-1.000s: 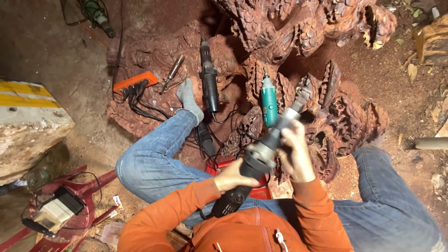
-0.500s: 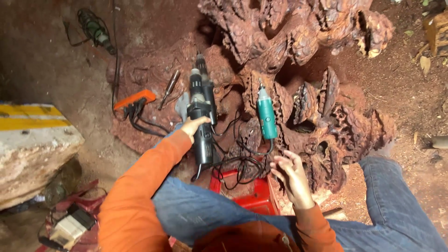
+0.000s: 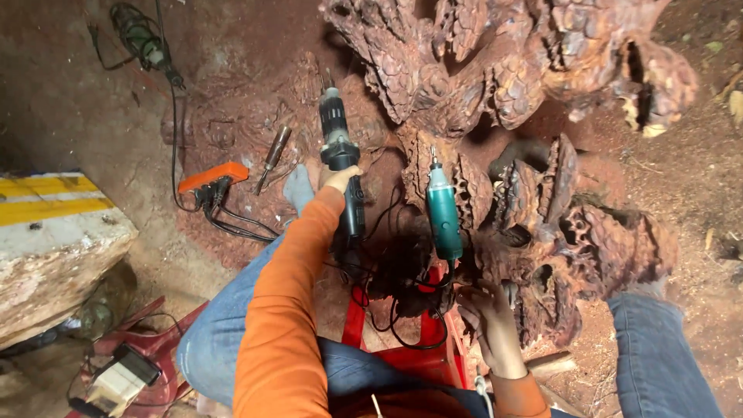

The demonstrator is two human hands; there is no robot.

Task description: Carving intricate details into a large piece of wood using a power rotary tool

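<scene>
Sawdust-red ground carries a large carved wooden root sculpture (image 3: 526, 116), and the person sits at its near edge on a red plastic stool (image 3: 418, 352).

The left hand (image 3: 340, 179) reaches far forward at the end of an orange sleeve and closes round a black rotary grinder (image 3: 338, 155). Its long axis runs near to far, with the tool tip pointing far, toward the carving, and the cord end trailing near, toward the stool. It lies just left of centre, on the red wood base.

A second grinder, the teal grinder (image 3: 443, 213), lies just right of the black one, well apart from either hand. It is nearly parallel, tip pointing far.

The right hand (image 3: 491, 321) rests lower right against the near side of the carving, fingers curled; whether it holds anything, I cannot tell.

Counted: two grinders by the hands, one more green power tool (image 3: 139, 35) far left, one orange power strip (image 3: 213, 176) with black cables, and one chisel (image 3: 272, 155) lying just right of the strip. One yellow-striped block (image 3: 54, 232) sits at the left edge.
</scene>
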